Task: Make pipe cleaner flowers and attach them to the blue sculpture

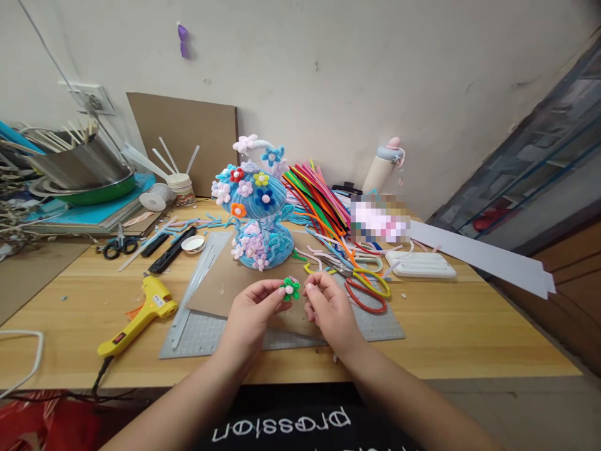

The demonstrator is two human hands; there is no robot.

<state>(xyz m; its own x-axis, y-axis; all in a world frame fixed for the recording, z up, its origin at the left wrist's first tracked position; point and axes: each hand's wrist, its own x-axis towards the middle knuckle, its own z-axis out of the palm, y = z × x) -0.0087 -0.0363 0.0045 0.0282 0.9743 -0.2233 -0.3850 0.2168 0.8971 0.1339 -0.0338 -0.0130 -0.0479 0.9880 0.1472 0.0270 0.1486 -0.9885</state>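
My left hand (256, 308) pinches a small green pipe-cleaner flower (290, 289) with a white centre, held just above a brown cardboard sheet (220, 285). My right hand (328, 310) is closed beside it, its fingertips pinched near the flower's right side; what they hold is too small to make out. Behind both hands stands a blue pipe-cleaner mushroom model (256, 210) covered in small coloured flowers.
A yellow glue gun (141, 315) lies at the left on the wooden table (469, 326). Red-and-yellow scissors (364, 285), a fan of coloured pipe cleaners (314, 194), a grey cutting mat (380, 326), black scissors (117, 244), a white case (420, 264) and a paper cup (181, 186) surround the work.
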